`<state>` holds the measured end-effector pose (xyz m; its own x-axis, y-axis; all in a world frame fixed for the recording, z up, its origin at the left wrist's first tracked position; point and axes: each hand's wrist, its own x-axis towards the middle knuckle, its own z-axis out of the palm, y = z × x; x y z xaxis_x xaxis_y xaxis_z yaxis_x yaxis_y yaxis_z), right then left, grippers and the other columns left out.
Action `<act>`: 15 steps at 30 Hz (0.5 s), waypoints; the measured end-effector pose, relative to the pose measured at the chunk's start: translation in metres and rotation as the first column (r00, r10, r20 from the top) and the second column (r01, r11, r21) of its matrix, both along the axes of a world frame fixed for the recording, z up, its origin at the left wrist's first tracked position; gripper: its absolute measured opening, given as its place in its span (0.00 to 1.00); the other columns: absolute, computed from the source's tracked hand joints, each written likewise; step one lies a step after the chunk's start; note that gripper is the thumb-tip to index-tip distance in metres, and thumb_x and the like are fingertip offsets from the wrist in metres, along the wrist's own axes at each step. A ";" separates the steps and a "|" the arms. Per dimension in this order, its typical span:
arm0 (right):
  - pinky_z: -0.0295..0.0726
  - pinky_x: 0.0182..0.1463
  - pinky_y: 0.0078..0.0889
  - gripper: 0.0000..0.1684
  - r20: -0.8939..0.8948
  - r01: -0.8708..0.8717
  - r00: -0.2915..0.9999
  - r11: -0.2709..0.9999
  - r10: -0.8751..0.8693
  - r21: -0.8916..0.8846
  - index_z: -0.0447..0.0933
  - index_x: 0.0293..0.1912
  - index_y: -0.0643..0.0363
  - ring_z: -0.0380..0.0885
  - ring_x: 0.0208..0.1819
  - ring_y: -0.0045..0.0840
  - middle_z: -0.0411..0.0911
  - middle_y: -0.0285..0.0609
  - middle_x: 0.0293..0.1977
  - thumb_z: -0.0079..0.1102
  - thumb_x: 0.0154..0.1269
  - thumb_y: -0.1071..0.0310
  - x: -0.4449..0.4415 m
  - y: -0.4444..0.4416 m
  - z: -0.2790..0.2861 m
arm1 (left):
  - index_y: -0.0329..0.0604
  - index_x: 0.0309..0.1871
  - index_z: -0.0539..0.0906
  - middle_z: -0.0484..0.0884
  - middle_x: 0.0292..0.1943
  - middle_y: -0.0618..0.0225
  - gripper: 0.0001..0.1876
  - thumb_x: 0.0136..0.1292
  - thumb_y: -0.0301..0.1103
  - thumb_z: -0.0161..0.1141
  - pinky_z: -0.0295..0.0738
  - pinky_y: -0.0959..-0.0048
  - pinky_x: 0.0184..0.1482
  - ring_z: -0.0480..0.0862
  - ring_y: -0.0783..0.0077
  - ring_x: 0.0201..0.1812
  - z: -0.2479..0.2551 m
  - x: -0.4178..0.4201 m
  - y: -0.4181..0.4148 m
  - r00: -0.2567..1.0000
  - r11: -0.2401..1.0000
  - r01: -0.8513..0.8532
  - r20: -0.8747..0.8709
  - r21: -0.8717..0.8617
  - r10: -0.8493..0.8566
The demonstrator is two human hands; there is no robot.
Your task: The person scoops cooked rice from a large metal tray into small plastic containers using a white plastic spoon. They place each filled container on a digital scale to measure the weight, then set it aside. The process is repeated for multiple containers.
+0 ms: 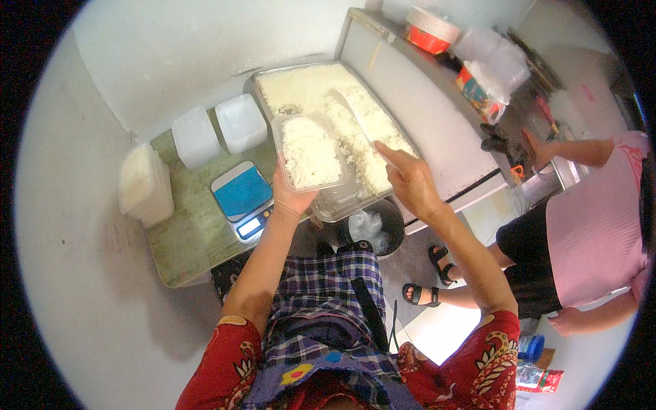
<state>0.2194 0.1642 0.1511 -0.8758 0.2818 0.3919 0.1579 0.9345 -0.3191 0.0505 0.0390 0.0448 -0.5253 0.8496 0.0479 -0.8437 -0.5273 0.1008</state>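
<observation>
My left hand (293,192) grips a clear plastic container (342,179) from below. White cooked rice (310,154) heaps inside it. This container is over the near left part of a wide metal tray (328,212), whose bed of rice (307,79) covers most of the far side. In my right hand (412,182) is the handle of a pale flat paddle (359,118), with the index finger stretched along it. The paddle's far end rests at the rice in the tray. Left of the container, a kitchen scale (242,192) with a blue platform has nothing on it.
Stacked clear containers (241,123) and a pile of pale lids (145,184) stand on the green table (189,246). Below the tray is a black bin (394,230) with a plastic liner. At right, another person (594,241) stands beside a counter holding stacked bowls (430,31).
</observation>
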 end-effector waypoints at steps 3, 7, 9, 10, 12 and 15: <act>0.74 0.29 0.37 0.31 0.040 -0.033 0.999 0.999 0.032 0.018 0.67 0.57 0.52 0.73 0.26 0.37 0.70 0.48 0.27 0.49 0.50 0.79 0.011 -0.016 -0.014 | 0.47 0.58 0.69 0.71 0.56 0.65 0.23 0.65 0.48 0.41 0.60 0.60 0.60 0.69 0.60 0.58 0.000 0.000 -0.003 0.999 0.999 -0.032 0.008 0.018 0.032; 0.73 0.28 0.34 0.34 0.152 -0.109 0.984 0.985 0.088 0.136 0.64 0.59 0.54 0.72 0.25 0.35 0.68 0.45 0.27 0.49 0.49 0.82 0.021 -0.049 -0.031 | 0.47 0.59 0.68 0.70 0.57 0.64 0.24 0.64 0.48 0.41 0.59 0.60 0.61 0.68 0.60 0.59 -0.003 -0.003 0.000 0.995 0.996 -0.090 0.031 0.001 0.090; 0.74 0.27 0.34 0.36 0.164 -0.143 0.980 0.975 0.115 0.170 0.63 0.59 0.53 0.72 0.25 0.36 0.68 0.45 0.28 0.50 0.47 0.82 0.022 -0.049 -0.034 | 0.47 0.59 0.68 0.69 0.57 0.64 0.24 0.64 0.49 0.40 0.59 0.60 0.61 0.67 0.60 0.59 -0.005 -0.003 -0.001 0.995 0.996 -0.094 0.034 0.010 0.093; 0.74 0.27 0.35 0.36 0.170 -0.156 0.977 0.972 0.127 0.174 0.63 0.59 0.53 0.72 0.25 0.37 0.68 0.45 0.29 0.50 0.47 0.82 0.021 -0.048 -0.029 | 0.47 0.59 0.68 0.69 0.58 0.64 0.24 0.64 0.49 0.40 0.59 0.60 0.61 0.67 0.60 0.59 -0.005 -0.004 -0.002 0.995 0.995 -0.099 0.035 0.013 0.098; 0.74 0.27 0.35 0.38 0.135 -0.149 0.983 0.975 0.127 0.165 0.62 0.60 0.53 0.72 0.25 0.37 0.68 0.45 0.29 0.51 0.45 0.82 0.020 -0.042 -0.026 | 0.47 0.59 0.67 0.69 0.58 0.63 0.25 0.64 0.50 0.39 0.59 0.59 0.61 0.67 0.60 0.59 -0.003 -0.004 -0.001 0.992 0.992 -0.125 0.039 0.021 0.124; 0.74 0.28 0.34 0.40 0.090 -0.132 0.989 0.976 0.118 0.171 0.61 0.61 0.53 0.72 0.25 0.37 0.68 0.45 0.30 0.52 0.44 0.82 0.022 -0.039 -0.028 | 0.47 0.60 0.66 0.68 0.58 0.63 0.25 0.65 0.50 0.38 0.59 0.58 0.61 0.67 0.59 0.59 -0.003 -0.005 -0.002 0.991 0.990 -0.136 0.025 0.034 0.135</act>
<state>0.2409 0.1249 0.1229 -0.9299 0.1004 0.3538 0.0540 0.9889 -0.1387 0.0454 0.0370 0.0423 -0.6368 0.7684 0.0638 -0.7659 -0.6399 0.0621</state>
